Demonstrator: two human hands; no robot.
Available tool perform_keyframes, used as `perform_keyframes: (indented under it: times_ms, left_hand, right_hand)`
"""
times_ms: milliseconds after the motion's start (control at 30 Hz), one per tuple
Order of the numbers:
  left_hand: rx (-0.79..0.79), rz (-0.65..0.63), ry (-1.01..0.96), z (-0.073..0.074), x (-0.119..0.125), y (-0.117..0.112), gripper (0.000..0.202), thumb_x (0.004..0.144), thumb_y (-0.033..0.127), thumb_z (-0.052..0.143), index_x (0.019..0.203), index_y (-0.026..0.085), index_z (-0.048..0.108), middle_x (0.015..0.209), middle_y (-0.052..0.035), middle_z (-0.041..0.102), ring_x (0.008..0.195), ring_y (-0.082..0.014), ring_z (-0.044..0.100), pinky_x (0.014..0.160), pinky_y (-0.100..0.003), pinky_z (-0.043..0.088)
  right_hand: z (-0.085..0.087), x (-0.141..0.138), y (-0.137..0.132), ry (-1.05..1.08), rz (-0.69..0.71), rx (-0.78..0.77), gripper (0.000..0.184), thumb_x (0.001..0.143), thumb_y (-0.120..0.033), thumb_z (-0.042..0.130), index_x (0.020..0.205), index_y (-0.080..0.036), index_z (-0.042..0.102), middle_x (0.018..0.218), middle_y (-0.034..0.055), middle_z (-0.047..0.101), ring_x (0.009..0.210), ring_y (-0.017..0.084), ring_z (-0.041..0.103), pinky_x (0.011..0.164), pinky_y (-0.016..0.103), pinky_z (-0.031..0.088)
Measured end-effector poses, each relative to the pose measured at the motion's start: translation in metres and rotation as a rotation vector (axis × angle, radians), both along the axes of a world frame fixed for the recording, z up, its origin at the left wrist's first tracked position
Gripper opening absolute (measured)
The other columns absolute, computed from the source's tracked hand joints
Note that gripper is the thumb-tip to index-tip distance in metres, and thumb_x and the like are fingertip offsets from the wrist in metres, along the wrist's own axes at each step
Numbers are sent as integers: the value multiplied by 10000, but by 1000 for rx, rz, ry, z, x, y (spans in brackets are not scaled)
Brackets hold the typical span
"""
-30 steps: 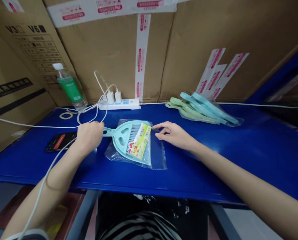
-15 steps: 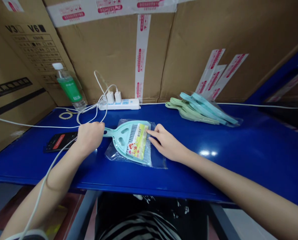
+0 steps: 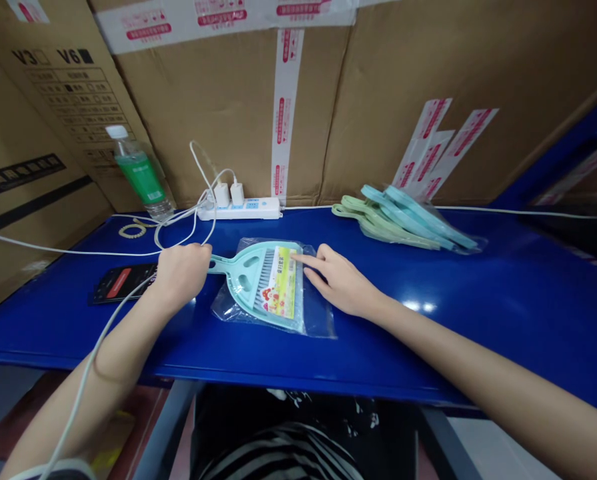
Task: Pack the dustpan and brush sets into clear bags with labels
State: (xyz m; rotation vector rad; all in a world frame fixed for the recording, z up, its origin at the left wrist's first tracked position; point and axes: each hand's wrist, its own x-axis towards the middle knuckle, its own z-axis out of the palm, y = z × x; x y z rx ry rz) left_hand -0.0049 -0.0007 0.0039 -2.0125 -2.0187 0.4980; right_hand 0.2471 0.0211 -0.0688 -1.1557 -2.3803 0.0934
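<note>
A light-blue dustpan (image 3: 244,270) with a small grey-bristled brush (image 3: 264,267) lies flat inside a clear plastic bag (image 3: 321,320) on the blue table. On the brush sits a yellow and white printed card (image 3: 282,287). My left hand (image 3: 184,273) is closed around the end of the dustpan's handle, at the left. The handle's tip is hidden under it. From the right, my right hand (image 3: 341,280) reaches in with its index finger stretched out, the fingertip touching the card's upper right edge. Its thumb is apart from that finger.
Bagged green and blue dustpans (image 3: 413,217) lie at the back right. A power strip (image 3: 258,209) with white chargers and cables stands against the cardboard. A water bottle (image 3: 143,177), a beaded ring (image 3: 132,231) and a black phone (image 3: 123,283) are at left.
The card on the brush has turned more upright, its lower end swinging right. My right index finger has straightened along its top edge. My left hand stays at the handle.
</note>
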Motion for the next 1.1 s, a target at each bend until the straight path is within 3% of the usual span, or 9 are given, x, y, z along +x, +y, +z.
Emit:
perform_keyframes:
  times_ms: [100, 200, 433, 667, 767, 867, 933, 1033, 1100]
  left_hand:
    - [24, -7, -17, -1, 0, 0, 402, 829, 32, 308, 1046, 110, 637, 962, -187, 697, 951, -346, 673, 708, -382, 512]
    - [46, -27, -28, -1, 1, 0, 397, 824, 34, 314, 1031, 116, 643, 947, -190, 698, 916, -336, 681, 685, -369, 503]
    - [44, -31, 5, -2, 2, 1, 377, 854, 59, 304, 1039, 137, 623, 941, -157, 694, 908, -319, 685, 648, -315, 467]
    - [75, -40, -13, -3, 2, 2, 390, 854, 59, 299, 1035, 145, 633, 921, -153, 682, 897, -313, 680, 637, -320, 468]
    - [164, -87, -38, -7, 3, 2, 386, 858, 67, 298, 1034, 133, 635, 928, -150, 662, 871, -302, 676, 612, -320, 469]
    - [255, -257, -100, -12, 5, 2, 344, 900, 133, 318, 1008, 135, 645, 948, -130, 641, 863, -269, 662, 601, -304, 469]
    - [221, -512, -220, -15, 6, -1, 318, 933, 210, 349, 1018, 160, 651, 972, -102, 633, 843, -222, 648, 619, -282, 473]
    - [13, -943, -506, -20, 9, -6, 284, 949, 331, 429, 1055, 201, 657, 996, -65, 627, 811, -155, 627, 674, -245, 476]
    - [-135, -1087, -681, -23, 11, -11, 297, 891, 428, 553, 1047, 206, 673, 979, -58, 630, 799, -144, 622, 686, -230, 476]
  right_hand:
    - [9, 4, 0, 66, -26, 126, 324, 911, -202, 355, 999, -170, 665, 810, 71, 517, 757, 207, 548, 710, 348, 467]
    - [14, 10, 4, 57, -93, 175, 277, 887, -255, 419, 1063, -159, 611, 916, 109, 563, 880, 255, 562, 762, 389, 469]
    - [7, 11, 14, 26, -111, -62, 290, 832, -135, 389, 1039, -184, 587, 790, 59, 588, 736, 217, 571, 702, 347, 450]
    - [23, 17, 4, -26, -79, -323, 427, 726, -72, 434, 1146, -117, 496, 597, -43, 492, 543, 163, 482, 582, 283, 373]
    - [28, 27, 3, -64, -24, -380, 374, 733, -116, 466, 1104, -128, 507, 596, -54, 476, 520, 142, 455, 560, 268, 369]
    - [26, 34, 7, -33, -21, -236, 290, 773, -229, 520, 1051, -158, 555, 679, -13, 521, 563, 147, 467, 566, 275, 379]
    - [22, 34, 11, 19, 12, -159, 300, 795, -285, 538, 1067, -165, 575, 774, 25, 561, 592, 149, 481, 586, 287, 400]
    - [16, 28, 15, 52, 76, -138, 300, 824, -235, 500, 1100, -155, 588, 856, 59, 594, 613, 148, 500, 603, 290, 418]
    - [15, 24, 15, 38, 78, -137, 318, 819, -146, 456, 1107, -155, 590, 825, 50, 606, 618, 149, 511, 601, 281, 411]
